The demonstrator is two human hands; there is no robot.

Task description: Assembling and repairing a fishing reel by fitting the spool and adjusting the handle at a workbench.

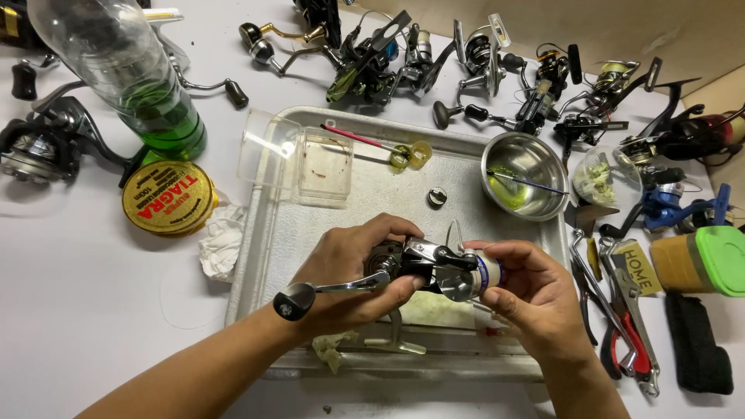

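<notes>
My left hand [345, 268] grips the body of a silver and black spinning fishing reel [423, 265] over a metal tray [268, 233]. The reel's crank handle with its black knob [295, 301] sticks out to the left under my wrist. My right hand [528, 291] pinches the reel's spool end [485, 273], fingers wrapped around its front. The bail wire arches up between both hands. On the tray beyond lie a small round metal cap [437, 197] and a clear plastic box [299, 159].
A steel bowl [526, 163] with greenish liquid and a brush sits at the tray's far right corner. Several other reels line the table's back edge. A green-bottomed bottle [147, 93], a gold line spool [167, 198], pliers [621, 326] and a green-lidded jar [702, 260] flank the tray.
</notes>
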